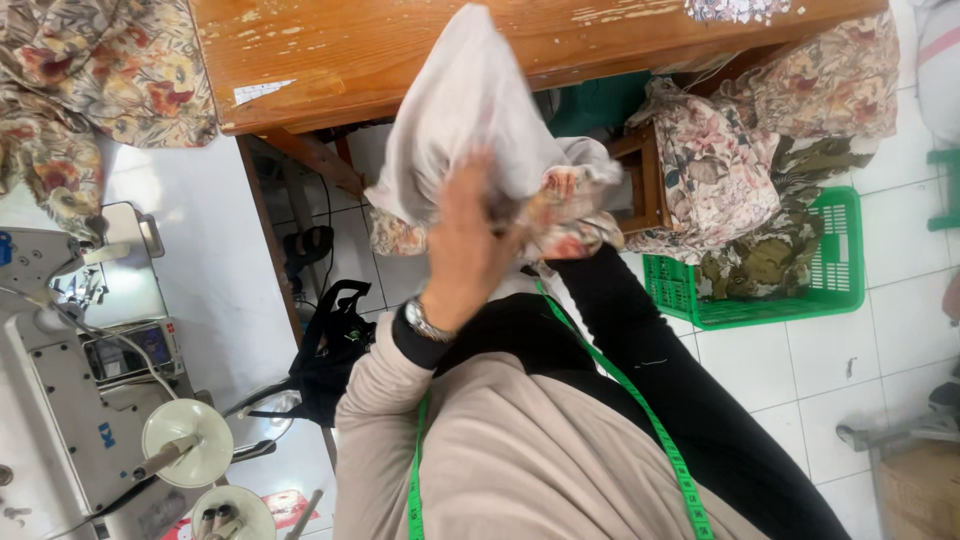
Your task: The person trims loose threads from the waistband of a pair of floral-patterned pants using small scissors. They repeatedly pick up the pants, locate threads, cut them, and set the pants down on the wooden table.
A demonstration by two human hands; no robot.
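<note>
- The left hand, a metal wristwatch at its wrist, was raised in front of the body with its fingers closed on a bunched piece of fabric, pale grey on the side facing the camera and floral at its lower folds.
- The fabric stood directly above and just beyond that hand, its long axis running roughly upright from the grip to a peak that overlapped the edge of the worn wooden tabletop.
- The right hand could not be seen; it lay either behind the fabric or out of view, so whether it was clenched or released could not be told. The left hand was plainly the nearer one to the cloth.
- To the right of the fabric, a heap of similar floral cloth spilled from a wooden stool into a green plastic basket on the white tiled floor.
- To the left of the fabric, well apart, stood a white sewing machine with thread spools.
- A green measuring tape hung down the person's front, below the fabric.
</note>
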